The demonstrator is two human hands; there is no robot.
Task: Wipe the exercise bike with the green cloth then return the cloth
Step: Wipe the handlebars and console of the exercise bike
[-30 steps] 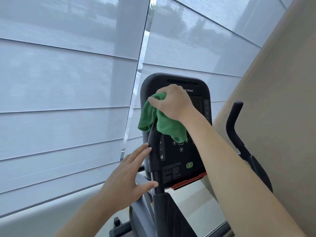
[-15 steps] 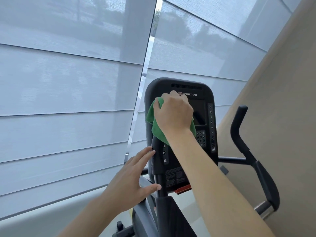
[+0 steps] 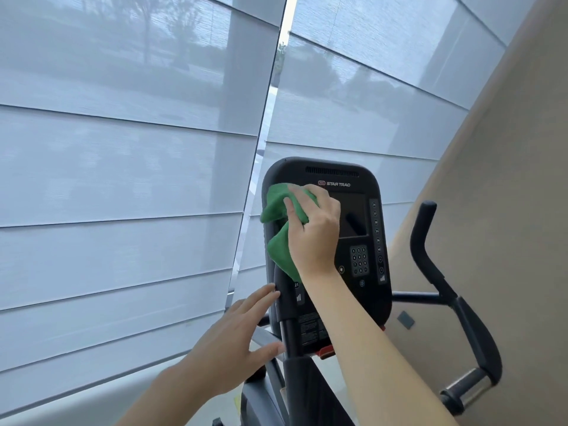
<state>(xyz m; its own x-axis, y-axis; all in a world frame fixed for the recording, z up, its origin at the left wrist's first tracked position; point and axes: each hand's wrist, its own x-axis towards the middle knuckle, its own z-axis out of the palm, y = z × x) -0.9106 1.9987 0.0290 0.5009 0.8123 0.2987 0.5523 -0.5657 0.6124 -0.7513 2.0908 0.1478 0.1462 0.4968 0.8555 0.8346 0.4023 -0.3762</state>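
Handlebar right of console (wall beyond)

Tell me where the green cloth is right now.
The green cloth is pressed under the right hand against the left edge of the bike console, beside its dark screen.

- The right hand and green cloth cover the console's left half.
- Keypad digits are too small to read.
- The bottom edge cuts off the bike's post.

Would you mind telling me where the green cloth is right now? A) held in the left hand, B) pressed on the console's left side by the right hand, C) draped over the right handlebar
B: the right hand presses the green cloth against the console.
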